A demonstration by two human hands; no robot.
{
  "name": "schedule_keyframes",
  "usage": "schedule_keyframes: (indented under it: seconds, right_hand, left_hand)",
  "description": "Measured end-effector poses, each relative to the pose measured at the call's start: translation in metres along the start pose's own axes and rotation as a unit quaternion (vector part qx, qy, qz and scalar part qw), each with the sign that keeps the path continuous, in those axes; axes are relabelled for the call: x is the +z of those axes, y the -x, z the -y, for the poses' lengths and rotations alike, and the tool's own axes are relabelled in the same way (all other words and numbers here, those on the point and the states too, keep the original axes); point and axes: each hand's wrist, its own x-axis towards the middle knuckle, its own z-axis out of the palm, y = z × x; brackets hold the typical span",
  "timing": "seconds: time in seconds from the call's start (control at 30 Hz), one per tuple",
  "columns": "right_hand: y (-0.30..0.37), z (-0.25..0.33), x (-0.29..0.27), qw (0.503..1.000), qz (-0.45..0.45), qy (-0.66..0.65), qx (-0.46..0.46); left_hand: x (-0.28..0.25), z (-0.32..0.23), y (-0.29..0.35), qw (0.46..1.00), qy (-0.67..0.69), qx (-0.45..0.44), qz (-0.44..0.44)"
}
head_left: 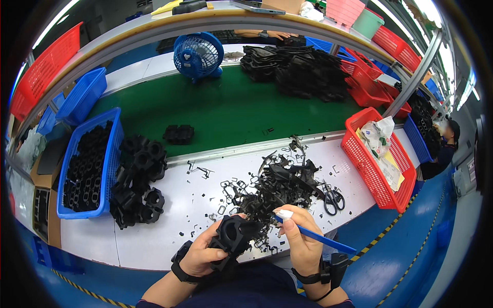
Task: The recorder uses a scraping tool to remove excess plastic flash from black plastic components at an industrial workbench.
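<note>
A black moulded plastic part with round openings is gripped in my left hand, just over the table's near edge. My right hand is closed around a slim tool with a blue handle. White wrapping shows at the fingertips. The tool's working tip is hidden or too small to make out; it is close to the part, and I cannot tell if they touch. Beyond both hands spreads a heap of black plastic scraps. Black-handled scissors lie at its right edge.
Black moulded parts are piled at left, beside a full blue basket. A red basket with bags stands right. Across the green surface are a blue fan and stacked black pieces. Another person's hand shows behind.
</note>
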Motion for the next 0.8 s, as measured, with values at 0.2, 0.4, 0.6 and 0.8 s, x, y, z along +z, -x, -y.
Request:
schedule_keyframes:
  seconds: [0.2,0.4,0.6,0.8]
  right_hand:
    - [-0.004,-0.005,-0.004,0.996,0.027,0.038,0.079]
    - [-0.005,-0.014,-0.003,0.996,0.049,-0.036,0.07]
    - [-0.009,-0.024,-0.011,0.992,0.072,0.106,-0.008]
    - [0.0,-0.014,-0.004,0.995,-0.012,-0.062,0.077]
  left_hand:
    - [0.012,-0.01,-0.005,0.99,-0.116,0.06,-0.054]
    - [-0.001,-0.007,-0.009,0.972,-0.207,0.101,-0.055]
    - [-0.001,-0.01,-0.004,0.968,-0.219,0.117,-0.041]
    - [-0.013,-0.005,-0.003,0.932,-0.318,0.164,-0.052]
